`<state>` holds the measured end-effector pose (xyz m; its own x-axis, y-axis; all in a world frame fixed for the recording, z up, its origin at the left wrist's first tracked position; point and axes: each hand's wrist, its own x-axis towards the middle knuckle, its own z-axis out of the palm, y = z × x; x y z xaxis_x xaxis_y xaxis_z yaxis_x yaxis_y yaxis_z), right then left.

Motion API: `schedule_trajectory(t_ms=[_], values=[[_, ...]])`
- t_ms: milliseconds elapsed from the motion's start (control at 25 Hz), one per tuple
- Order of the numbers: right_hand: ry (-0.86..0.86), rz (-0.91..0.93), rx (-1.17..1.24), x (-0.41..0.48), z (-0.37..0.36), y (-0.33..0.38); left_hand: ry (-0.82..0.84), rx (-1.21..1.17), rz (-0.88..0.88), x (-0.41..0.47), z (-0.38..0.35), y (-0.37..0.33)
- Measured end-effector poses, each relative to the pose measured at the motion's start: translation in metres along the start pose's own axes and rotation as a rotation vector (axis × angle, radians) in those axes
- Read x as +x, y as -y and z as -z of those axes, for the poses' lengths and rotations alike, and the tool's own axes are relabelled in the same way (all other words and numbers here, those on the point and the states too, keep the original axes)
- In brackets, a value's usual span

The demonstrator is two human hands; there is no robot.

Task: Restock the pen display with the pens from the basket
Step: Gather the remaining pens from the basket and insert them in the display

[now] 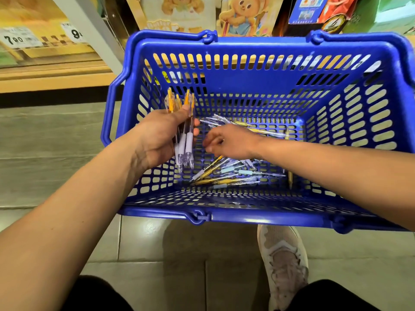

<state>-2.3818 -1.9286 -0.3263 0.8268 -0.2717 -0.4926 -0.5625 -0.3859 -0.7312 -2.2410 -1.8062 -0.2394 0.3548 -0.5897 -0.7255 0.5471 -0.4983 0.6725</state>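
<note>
Gripping a bundle of yellow-topped pens (pixel 188 140) upright, left hand (pixel 157 140) fingers curled tight round them, over the blue basket (pixel 258 217). Right hand (pixel 231 142) low inside basket, fingers bent over loose pens (pixel 226 176) on its floor; pinching or not, cannot tell, blurred.

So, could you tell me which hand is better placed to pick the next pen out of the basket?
The right hand: it hangs just over the loose pens on the floor of the basket, while the left hand already grips a bundle of pens.
</note>
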Motion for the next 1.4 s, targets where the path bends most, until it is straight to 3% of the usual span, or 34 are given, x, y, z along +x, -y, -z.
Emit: schedule_trajectory(t_ms=[80,160,320,480,560,760,920,1040,1120,1200,1320,1400], values=[[0.103,-0.010,-0.379,0.007,-0.011,-0.013,0.008,-0.014,0.000,0.001,0.001,0.000],[0.148,-0.012,-0.610,0.010,-0.021,-0.025,0.017,-0.008,-0.001,0.002,0.002,0.000],[0.098,0.125,-0.839,0.015,-0.040,-0.033,-0.001,0.017,-0.006,0.002,0.009,0.002],[0.131,0.125,-0.940,0.030,-0.042,-0.032,-0.035,0.007,-0.004,0.003,0.016,0.003],[0.125,0.133,-0.873,0.031,-0.036,-0.034,-0.039,0.004,-0.006,0.002,0.018,0.002],[0.028,-0.055,-0.233,0.029,-0.007,-0.048,-0.044,-0.007,-0.017,0.001,0.018,0.001],[0.121,-0.176,0.501,0.012,0.008,-0.048,-0.041,-0.021,-0.021,0.003,0.015,0.002],[0.276,-0.160,0.827,0.003,0.013,-0.040,-0.033,-0.021,-0.010,0.003,0.013,0.004],[0.346,-0.133,0.892,0.000,0.021,-0.032,-0.033,-0.016,-0.020,0.002,0.012,0.005],[0.295,-0.138,0.848,-0.002,0.034,-0.024,-0.038,-0.016,-0.035,0.002,0.012,0.004],[0.037,-0.134,0.634,-0.006,0.054,-0.015,-0.009,-0.035,-0.051,-0.001,0.013,0.003],[-0.155,-0.101,0.321,-0.010,0.064,-0.011,0.025,-0.051,-0.061,-0.005,0.014,0.003]])
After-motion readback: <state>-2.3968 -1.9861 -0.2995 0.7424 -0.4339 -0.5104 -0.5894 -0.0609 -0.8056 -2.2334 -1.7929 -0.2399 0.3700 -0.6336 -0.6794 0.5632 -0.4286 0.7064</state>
